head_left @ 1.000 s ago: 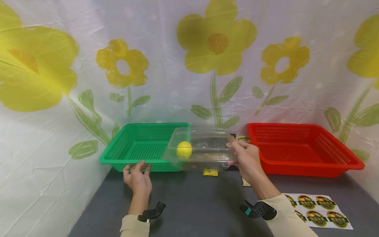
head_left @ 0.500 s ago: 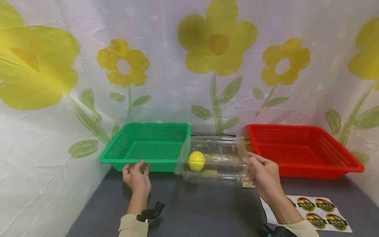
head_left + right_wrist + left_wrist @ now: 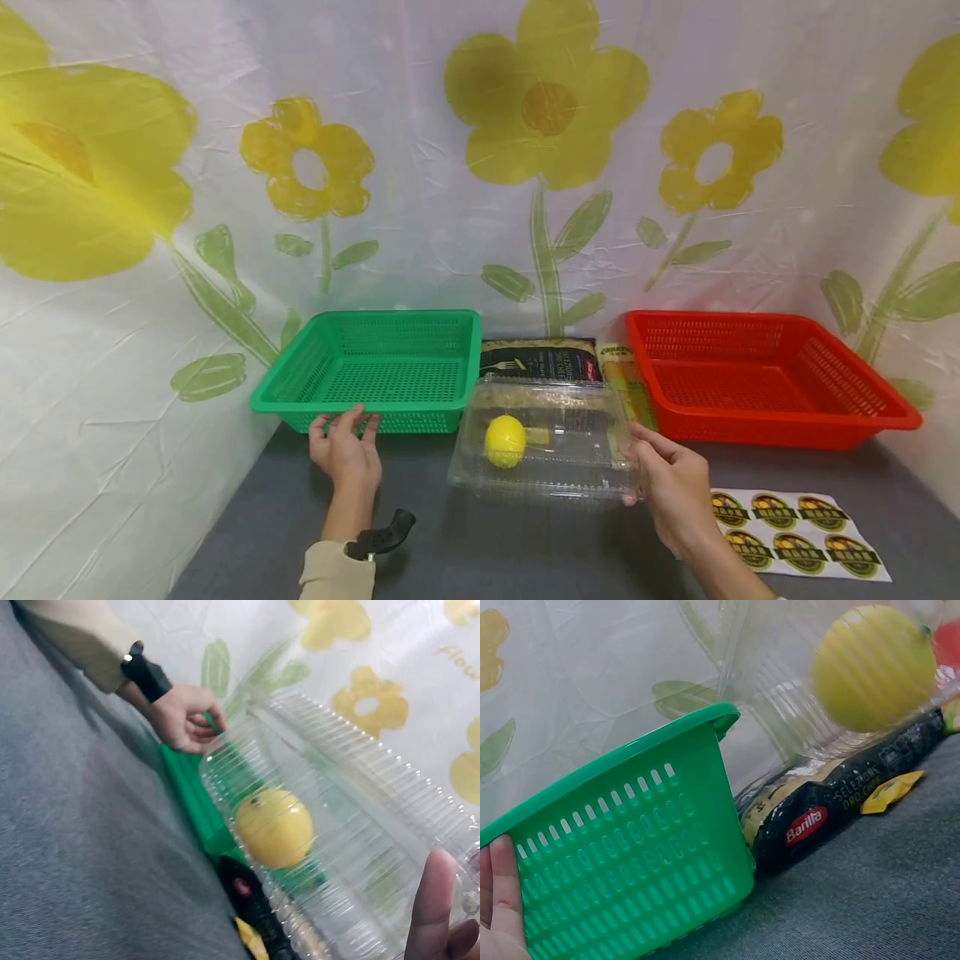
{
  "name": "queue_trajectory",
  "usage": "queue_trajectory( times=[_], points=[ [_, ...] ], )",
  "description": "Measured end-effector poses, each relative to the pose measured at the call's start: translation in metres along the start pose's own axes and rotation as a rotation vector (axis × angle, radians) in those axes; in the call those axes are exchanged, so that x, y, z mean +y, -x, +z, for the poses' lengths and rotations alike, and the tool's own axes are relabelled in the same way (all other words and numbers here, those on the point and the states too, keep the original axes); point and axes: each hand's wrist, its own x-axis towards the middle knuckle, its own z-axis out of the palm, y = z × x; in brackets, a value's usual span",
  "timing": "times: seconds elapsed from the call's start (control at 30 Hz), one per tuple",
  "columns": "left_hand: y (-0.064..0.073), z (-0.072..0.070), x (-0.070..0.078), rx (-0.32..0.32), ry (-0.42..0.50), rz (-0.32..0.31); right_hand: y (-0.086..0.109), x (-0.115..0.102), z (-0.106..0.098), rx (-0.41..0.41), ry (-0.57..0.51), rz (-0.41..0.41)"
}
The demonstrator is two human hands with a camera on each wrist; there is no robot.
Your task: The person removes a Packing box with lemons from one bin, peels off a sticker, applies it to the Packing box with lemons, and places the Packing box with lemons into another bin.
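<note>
My right hand (image 3: 671,483) pinches the right end of a clear plastic clamshell container (image 3: 577,467), held over the dark table. Inside it, toward the left end, rests a yellow lemon (image 3: 505,442); the right wrist view shows the lemon (image 3: 274,828) through the ribbed plastic. My left hand (image 3: 347,454) holds the front rim of the green basket (image 3: 427,417). In the left wrist view, fingers (image 3: 506,889) lie against the basket's outer wall just below that rim.
Behind the container lie a black Barilla bag (image 3: 540,358) and a tan-green packet (image 3: 630,383). A small yellow sachet (image 3: 892,791) lies near the bag. A red basket (image 3: 787,429) stands right, with a sticker sheet (image 3: 802,533) in front. A flowered curtain (image 3: 420,167) hangs behind.
My right hand has brought the container with the lemon rightward and nearer, uncovering the bag behind it. My left hand stays at the green basket's rim.
</note>
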Motion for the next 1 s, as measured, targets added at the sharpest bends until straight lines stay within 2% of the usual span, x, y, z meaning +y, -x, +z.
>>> queue_trajectory(
  times=[0.27,0.6,1.0],
  points=[
    [0.002,-0.001,-0.001,-0.018,0.012,-0.002,0.004,0.015,-0.006,0.036,-0.048,-0.018],
    [-0.002,0.002,0.0,-0.013,0.035,0.004,-0.003,0.036,-0.006,0.007,-0.009,-0.042],
    [0.001,0.0,-0.001,-0.013,0.032,-0.038,-0.007,0.054,-0.01,0.001,0.054,-0.05]
  ],
)
